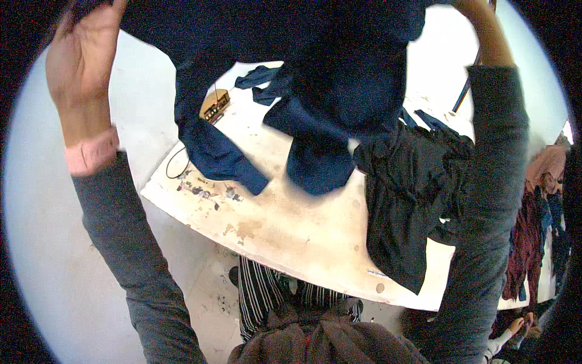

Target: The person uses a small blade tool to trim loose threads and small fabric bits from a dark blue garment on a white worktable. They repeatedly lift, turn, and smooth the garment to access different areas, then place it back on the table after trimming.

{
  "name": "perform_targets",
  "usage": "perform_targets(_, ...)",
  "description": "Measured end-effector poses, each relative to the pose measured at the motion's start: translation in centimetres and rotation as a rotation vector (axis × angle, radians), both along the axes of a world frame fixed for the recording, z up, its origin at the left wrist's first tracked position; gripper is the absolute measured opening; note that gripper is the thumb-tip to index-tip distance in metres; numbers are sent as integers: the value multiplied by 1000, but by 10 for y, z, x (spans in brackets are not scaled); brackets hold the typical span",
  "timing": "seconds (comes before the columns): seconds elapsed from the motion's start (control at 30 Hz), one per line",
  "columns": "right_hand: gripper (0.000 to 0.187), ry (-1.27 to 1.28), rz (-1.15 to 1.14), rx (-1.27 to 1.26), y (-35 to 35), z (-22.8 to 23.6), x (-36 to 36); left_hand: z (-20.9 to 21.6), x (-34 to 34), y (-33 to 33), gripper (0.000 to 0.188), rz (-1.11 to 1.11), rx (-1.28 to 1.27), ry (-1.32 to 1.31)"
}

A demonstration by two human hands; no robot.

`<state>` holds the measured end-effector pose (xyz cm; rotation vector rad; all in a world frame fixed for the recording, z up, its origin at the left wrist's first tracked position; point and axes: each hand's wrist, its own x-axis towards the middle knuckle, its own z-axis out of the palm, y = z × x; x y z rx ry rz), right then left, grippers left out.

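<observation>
A dark navy garment hangs raised in front of me, with a sleeve-like piece trailing down over the table. My left hand is up at the far left, closed at the garment's upper edge, its fingertips cut off by the frame. At the top right, my right hand is raised beside the garment's other side; only the wrist end shows, and its fingers are out of sight. Under the garment, a black crumpled garment lies on the right of the pale table.
Small dark cloth pieces lie farther back, near a yellowish box-like object. A thin black cord loops at the table's left edge. Stains mark the tabletop. At the right, another person's hand shows below hanging maroon cloth.
</observation>
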<state>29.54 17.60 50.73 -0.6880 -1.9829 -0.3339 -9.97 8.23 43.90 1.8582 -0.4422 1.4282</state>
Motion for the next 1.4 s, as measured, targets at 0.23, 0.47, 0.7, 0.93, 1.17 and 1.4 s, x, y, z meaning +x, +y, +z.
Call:
perform_targets(0.23,42,-419,127,-540,22,-110,83,-236,70,-35,58,86,-914,-304)
perform_targets(0.47,21,-259,-3,-796,-17,-268,106,-429,98,-56,58,77,-1598,-520)
perform_targets(0.7,36,-279,41,-931,-94,-367,75,-410,125,-89,29,428,-1661,-476)
perform_targets(0.93,36,-667,-75,-618,-128,-421,68,-407,117,-91,33,1239,-1525,276)
perform_targets(1.17,23,-636,239,-968,-169,-400,76,-400,125,-98,31,1187,-1445,-137)
perform_targets(1.4,34,491,256,-913,-152,-420,-19,-390,143,-104,16,568,-1674,-423)
